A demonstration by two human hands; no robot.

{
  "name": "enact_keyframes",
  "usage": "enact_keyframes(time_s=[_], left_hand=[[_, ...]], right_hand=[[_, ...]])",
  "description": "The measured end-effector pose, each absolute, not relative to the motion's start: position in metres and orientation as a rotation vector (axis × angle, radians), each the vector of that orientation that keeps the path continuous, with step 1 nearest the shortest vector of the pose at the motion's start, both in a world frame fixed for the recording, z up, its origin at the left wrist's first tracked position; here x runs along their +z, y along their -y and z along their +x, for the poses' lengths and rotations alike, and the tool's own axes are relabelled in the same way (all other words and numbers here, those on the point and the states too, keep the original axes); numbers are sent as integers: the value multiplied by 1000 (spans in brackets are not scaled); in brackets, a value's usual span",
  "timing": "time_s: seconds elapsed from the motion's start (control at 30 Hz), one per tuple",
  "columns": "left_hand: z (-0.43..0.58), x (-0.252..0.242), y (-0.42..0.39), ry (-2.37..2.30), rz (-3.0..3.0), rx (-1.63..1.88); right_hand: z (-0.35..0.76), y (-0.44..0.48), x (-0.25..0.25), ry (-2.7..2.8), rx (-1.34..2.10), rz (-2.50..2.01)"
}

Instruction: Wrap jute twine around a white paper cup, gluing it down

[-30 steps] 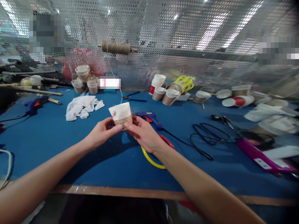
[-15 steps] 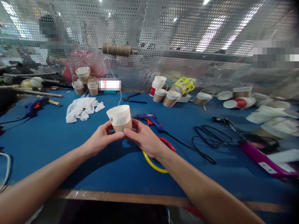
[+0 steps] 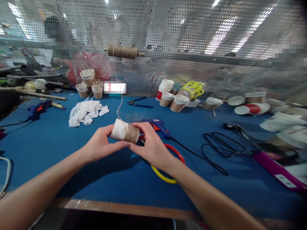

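Note:
A white paper cup (image 3: 118, 130), part-wrapped in brown twine (image 3: 131, 133), lies tipped on its side between my hands, above the blue table. My left hand (image 3: 100, 143) grips it at the unwrapped end. The fingers of my right hand (image 3: 150, 143) close round the twine-covered end. A loose strand of twine (image 3: 119, 108) runs from the cup up to a spool (image 3: 123, 51) mounted on the mesh panel. Just behind my right hand lies a blue glue gun (image 3: 159, 126), partly hidden. A red and yellow ring (image 3: 163, 175) rests under my right wrist.
Crumpled white cloth (image 3: 83, 111) and pliers (image 3: 141, 103) lie farther back. Twine-covered cups (image 3: 179, 103) stand along the mesh panel (image 3: 168, 35). To the right are a black cable (image 3: 211, 151) and a purple power strip (image 3: 275, 169); another glue gun (image 3: 35, 109) is at left.
The cup has gone from nearly upright to lying on its side, its wrapped end now toward the right. Both hands still hold it. The view has shifted slightly.

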State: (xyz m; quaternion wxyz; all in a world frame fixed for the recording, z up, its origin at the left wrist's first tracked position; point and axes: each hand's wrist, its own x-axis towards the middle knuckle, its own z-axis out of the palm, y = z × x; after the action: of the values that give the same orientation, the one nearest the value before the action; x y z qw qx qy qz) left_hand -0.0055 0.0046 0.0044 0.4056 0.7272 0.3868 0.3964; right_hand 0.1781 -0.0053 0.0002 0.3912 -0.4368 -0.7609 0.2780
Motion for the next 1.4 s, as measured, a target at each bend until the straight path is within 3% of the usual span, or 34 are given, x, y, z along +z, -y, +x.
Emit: enact_keyframes(time_s=[0.33,0.57,0.8,1.07,1.23,1.4], left_hand=[[-7,3,-12,-1027,1422,982],[-10,1,-15,-1155,1466,937],[-7,2,-12,-1212,1530,904],[-6,-1,-10,-1193,1810,927],[-10,-5,-11,-1120,1983,929],[-11,-3,-13,-1005,2183,971]], right_hand=[[184,5,17,1954,541,-1187],[222,-34,35,1876,218,-1814],[250,-59,7,1913,363,-2163],[246,-45,29,1694,535,-1916],[228,-8,53,1550,1104,-1404],[212,16,47,1681,1088,-1363]])
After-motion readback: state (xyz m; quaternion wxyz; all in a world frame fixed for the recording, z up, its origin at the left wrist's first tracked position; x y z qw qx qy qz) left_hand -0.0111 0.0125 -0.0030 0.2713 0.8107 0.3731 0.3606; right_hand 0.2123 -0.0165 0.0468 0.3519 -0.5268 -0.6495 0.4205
